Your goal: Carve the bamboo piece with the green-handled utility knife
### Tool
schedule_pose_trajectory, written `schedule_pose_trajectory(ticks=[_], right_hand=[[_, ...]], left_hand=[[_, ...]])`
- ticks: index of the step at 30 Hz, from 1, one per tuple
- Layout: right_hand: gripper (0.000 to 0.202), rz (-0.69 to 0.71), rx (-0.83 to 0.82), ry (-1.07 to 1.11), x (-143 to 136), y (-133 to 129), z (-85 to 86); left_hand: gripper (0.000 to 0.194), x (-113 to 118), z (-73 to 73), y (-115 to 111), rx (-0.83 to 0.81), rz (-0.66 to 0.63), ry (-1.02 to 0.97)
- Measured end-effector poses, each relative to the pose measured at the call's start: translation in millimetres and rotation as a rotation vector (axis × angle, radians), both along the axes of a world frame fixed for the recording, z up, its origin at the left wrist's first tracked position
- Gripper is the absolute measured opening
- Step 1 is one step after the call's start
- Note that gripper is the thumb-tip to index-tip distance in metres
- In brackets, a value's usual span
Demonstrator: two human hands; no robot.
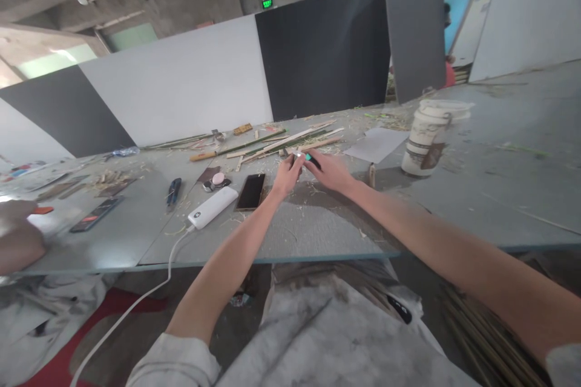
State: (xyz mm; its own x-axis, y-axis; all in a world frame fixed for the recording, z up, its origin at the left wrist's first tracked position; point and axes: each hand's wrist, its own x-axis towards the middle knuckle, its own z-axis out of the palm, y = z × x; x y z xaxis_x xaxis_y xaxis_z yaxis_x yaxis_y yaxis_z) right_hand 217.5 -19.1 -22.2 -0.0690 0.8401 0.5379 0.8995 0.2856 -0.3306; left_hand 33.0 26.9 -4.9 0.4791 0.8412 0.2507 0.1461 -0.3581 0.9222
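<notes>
Both hands meet over the table, in front of a pile of thin bamboo strips (276, 145). My right hand (330, 170) is closed around a small black-and-green handled tool (312, 159), which looks like a knife. Close against it, my left hand (287, 175) is pinched shut near a pale, shiny piece at the tool's front end. What the left fingers grip is too small to make out. A dark-screened phone (251, 192) lies just left of my left wrist. Beside my right wrist stands a short pale stub (372, 175).
A white power bank (213, 208) with a cable, a blue utility knife (173, 191) and another phone (96, 214) lie leftward. Another person's arm (20, 236) rests at the far left. To the right are white paper (377, 144) and a paper cup (423, 144). Divider panels (181, 75) stand behind.
</notes>
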Motion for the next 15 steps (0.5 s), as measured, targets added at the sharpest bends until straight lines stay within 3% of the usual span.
schedule_pose_trajectory(ticks=[15], right_hand=[[0.062,-0.176,0.032,-0.040,-13,2,-3.3]], left_hand=[[0.074,8,-0.3,0,-0.156,0.022,-0.147]])
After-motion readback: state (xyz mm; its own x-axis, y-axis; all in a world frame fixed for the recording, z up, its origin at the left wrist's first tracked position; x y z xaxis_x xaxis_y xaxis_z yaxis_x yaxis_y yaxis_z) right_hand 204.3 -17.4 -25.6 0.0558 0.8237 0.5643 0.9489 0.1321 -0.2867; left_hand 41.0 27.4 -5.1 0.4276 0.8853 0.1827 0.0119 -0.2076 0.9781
